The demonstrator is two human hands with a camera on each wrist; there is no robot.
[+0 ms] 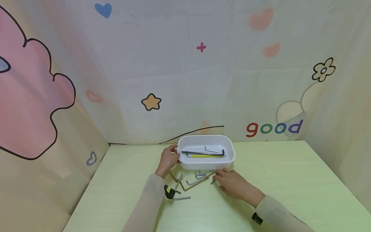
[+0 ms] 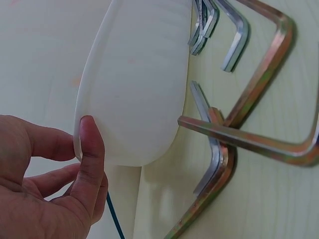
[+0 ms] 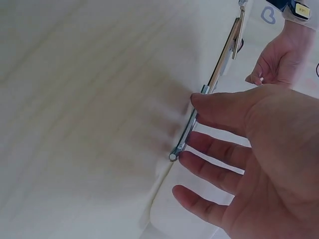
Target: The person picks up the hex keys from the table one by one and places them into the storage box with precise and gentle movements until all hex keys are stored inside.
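Observation:
My left hand (image 1: 169, 160) pinches the left rim of a white plastic tub (image 1: 207, 166), thumb outside, as the left wrist view shows. Inside the tub lie a long black hex key (image 1: 203, 153), a yellow-sleeved hex key (image 1: 205, 156) and a small silver one (image 1: 211, 150). My right hand (image 1: 234, 184) is low at the table, in front of the tub's right end. Its thumb and index finger pinch a silver hex key (image 3: 184, 137), partly covered by the thumb; the other fingers are spread beside it.
Several silver and brass-coloured hex keys (image 1: 195, 184) lie loose on the pale wooden table (image 1: 124, 199) in front of the tub, some crossing each other. One silver key (image 1: 182, 198) lies nearer to me. A printed curtain (image 1: 174, 64) stands behind the table's far edge.

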